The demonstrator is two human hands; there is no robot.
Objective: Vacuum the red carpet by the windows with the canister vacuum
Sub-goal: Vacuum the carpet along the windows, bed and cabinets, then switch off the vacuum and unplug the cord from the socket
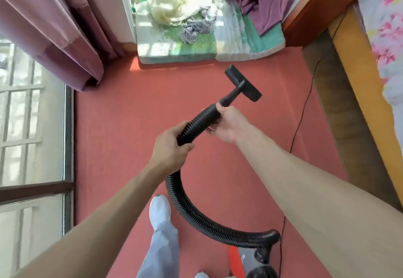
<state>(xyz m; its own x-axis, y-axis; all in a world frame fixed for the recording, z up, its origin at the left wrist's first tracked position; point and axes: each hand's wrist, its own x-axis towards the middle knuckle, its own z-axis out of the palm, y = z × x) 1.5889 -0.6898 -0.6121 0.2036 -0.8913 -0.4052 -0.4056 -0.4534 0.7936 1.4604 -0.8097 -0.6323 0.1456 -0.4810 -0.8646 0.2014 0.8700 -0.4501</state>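
Both hands are on the black ribbed hose (196,123), which arcs from the canister vacuum (255,260) near the person's feet up over the red carpet (122,125). The right hand (226,125) has its grip wrapped around the far end of the hose, just behind the stiff black nozzle (243,82) — the left hand (172,147) is closed around the hose a little nearer. The nozzle seems to hover above the carpet, short of the green mats (239,44) by the windows. The hose looks light and springy, so it should flex and twist — holding close to the rigid neck gives the best steering.
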